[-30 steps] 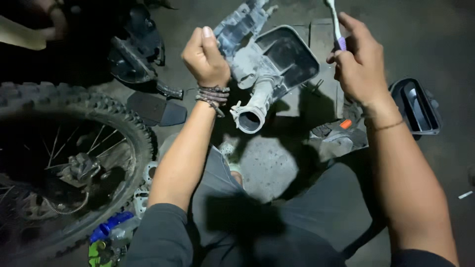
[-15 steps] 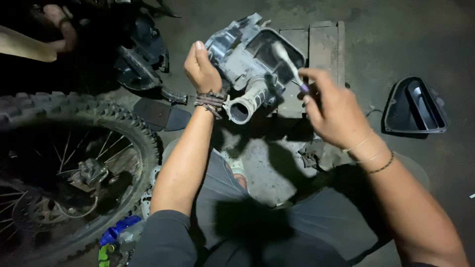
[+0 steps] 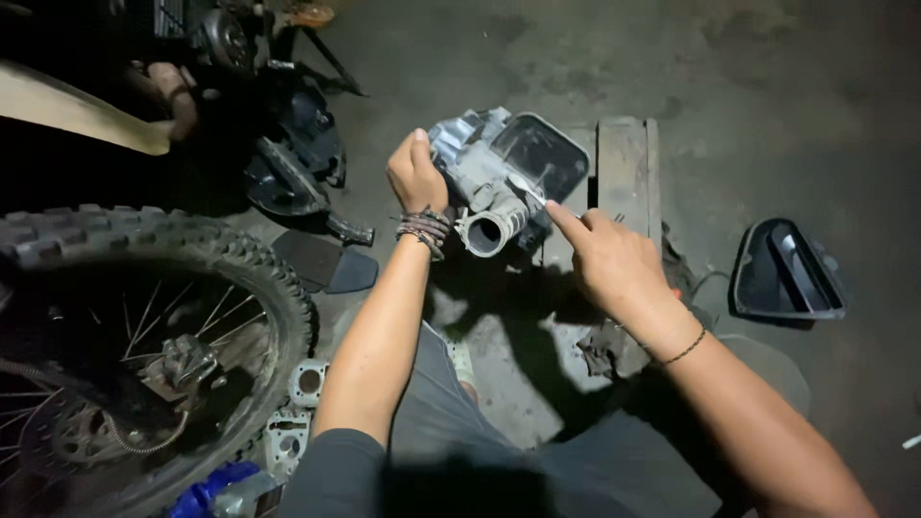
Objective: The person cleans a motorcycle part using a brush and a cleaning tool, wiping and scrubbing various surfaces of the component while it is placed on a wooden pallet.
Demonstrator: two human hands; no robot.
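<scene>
Gripping the grey airbox housing (image 3: 499, 177) in your closed left hand (image 3: 415, 175), you hold it above a dim, stained concrete floor (image 3: 767, 86). Your right hand (image 3: 609, 259) pinches a toothbrush (image 3: 531, 192) against it. A knobby wheel (image 3: 144, 326) lies left, a black cover (image 3: 787, 273) right.

Two hands are working: one left hand (image 3: 415, 173) and one right hand (image 3: 609, 261). There is one gray air box (image 3: 499, 177), one toothbrush (image 3: 530, 190), one knobby wheel (image 3: 134, 345), one black cover (image 3: 789, 273), two small metal gaskets (image 3: 309, 382) and one blue bottle (image 3: 206, 494)
</scene>
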